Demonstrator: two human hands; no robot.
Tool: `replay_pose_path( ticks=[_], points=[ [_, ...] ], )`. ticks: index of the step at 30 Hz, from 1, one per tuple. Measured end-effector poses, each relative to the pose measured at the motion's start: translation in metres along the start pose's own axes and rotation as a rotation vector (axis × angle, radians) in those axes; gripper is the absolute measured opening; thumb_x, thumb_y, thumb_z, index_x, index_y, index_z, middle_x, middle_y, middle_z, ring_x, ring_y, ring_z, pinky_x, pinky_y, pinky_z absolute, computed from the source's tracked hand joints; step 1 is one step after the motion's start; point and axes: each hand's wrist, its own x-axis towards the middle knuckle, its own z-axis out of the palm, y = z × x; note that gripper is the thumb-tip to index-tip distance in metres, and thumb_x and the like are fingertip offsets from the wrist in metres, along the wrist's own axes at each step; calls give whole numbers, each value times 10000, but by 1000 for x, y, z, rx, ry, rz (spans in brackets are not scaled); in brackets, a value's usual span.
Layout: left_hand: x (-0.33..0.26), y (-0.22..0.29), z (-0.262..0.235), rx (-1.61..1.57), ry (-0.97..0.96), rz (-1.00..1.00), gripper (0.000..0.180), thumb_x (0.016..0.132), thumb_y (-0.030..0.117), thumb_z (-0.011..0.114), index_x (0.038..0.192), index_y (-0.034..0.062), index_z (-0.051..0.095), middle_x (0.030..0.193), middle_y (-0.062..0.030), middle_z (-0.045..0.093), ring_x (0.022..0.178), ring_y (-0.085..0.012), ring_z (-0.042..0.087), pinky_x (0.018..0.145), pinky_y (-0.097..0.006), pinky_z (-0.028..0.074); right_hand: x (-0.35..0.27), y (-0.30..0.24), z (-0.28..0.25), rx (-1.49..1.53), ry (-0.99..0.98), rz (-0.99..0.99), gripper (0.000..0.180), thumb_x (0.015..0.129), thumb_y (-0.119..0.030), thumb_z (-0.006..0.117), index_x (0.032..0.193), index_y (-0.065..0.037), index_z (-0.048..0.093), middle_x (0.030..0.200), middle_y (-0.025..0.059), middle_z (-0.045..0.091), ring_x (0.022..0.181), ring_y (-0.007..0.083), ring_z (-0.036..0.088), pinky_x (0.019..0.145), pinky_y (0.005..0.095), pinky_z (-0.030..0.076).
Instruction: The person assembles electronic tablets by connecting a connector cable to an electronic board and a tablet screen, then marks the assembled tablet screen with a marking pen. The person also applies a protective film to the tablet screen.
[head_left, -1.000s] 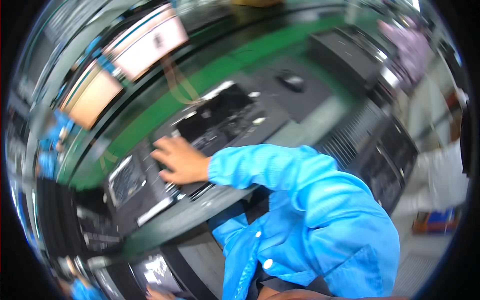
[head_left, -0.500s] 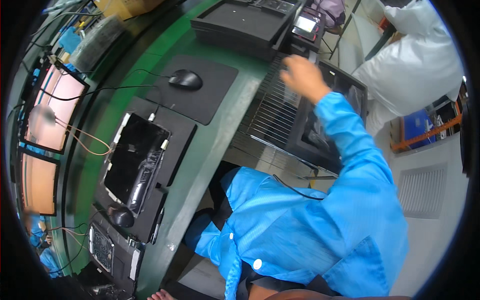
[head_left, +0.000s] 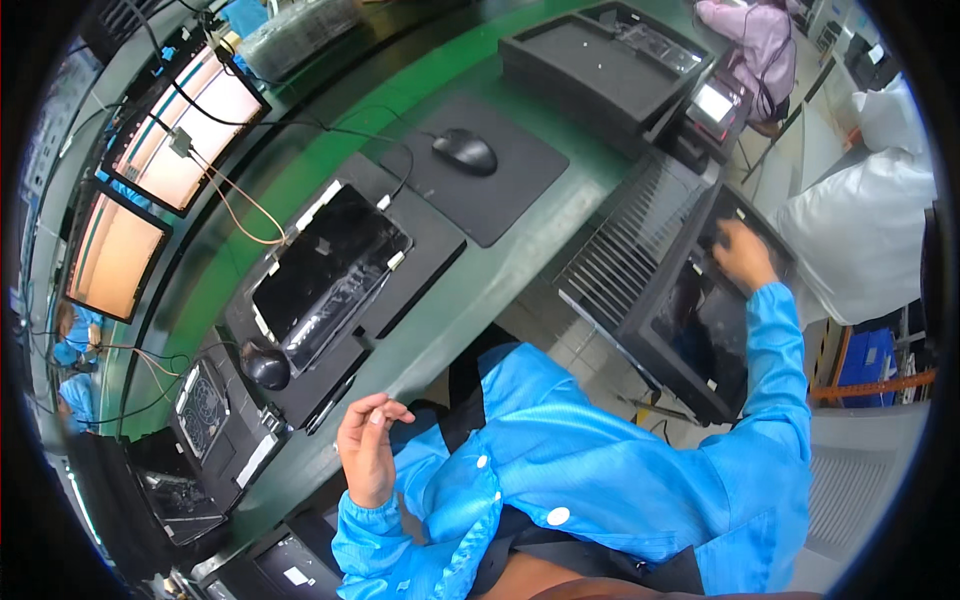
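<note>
My left hand (head_left: 368, 455) is raised beside the bench's near edge, its fingers loosely bent and nothing visible in them. My right hand (head_left: 745, 254) reaches into a black foam tray (head_left: 650, 318) on the right. Its bent fingers press together at the upper end of a dark, film-covered panel (head_left: 685, 325); what lies between the fingertips is hidden. On the bench, another black screen panel (head_left: 330, 270) with white tabs at its edges lies on a dark base, with loose clear film along its near side.
A black mouse (head_left: 465, 151) sits on a dark mat (head_left: 500, 205). A large black tray (head_left: 570, 75) stands at the far end of the bench. A wire rack (head_left: 625, 250) adjoins the foam tray. Two lit monitors (head_left: 185, 130) stand at left. A white bag (head_left: 860, 235) is beyond my right hand.
My right hand has come down from above the rack into the foam tray. My left hand has risen from the lower edge into view. The whole view has swung, shifting the bench.
</note>
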Motion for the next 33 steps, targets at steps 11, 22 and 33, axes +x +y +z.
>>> replay_pose_path(
  ticks=[11, 22, 33],
  points=[
    [27, -30, 19, 952, 4, 446, 64, 882, 3, 746, 945, 7, 750, 745, -68, 659, 580, -131, 556, 543, -272, 422, 297, -150, -72, 8, 634, -187, 494, 926, -423, 687, 1276, -76, 692, 1243, 154, 691, 1248, 356, 626, 1031, 474, 522],
    [15, -17, 22, 808, 60, 253, 161, 893, 49, 771, 1052, 23, 771, 758, -42, 685, 561, -91, 561, 507, -258, 436, 471, -107, -80, 200, -236, -144, 812, 774, -476, 901, 1338, 57, 661, 1258, 190, 735, 1133, 288, 700, 994, 401, 529],
    [26, -20, 12, 760, 2, 297, 168, 881, 57, 774, 1043, 13, 774, 751, -62, 679, 560, -127, 553, 519, -301, 440, 486, -58, -68, -464, 644, -277, 452, 928, -139, 605, 1353, 17, 603, 1019, 234, 735, 961, 413, 719, 866, 533, 567]
  ],
)
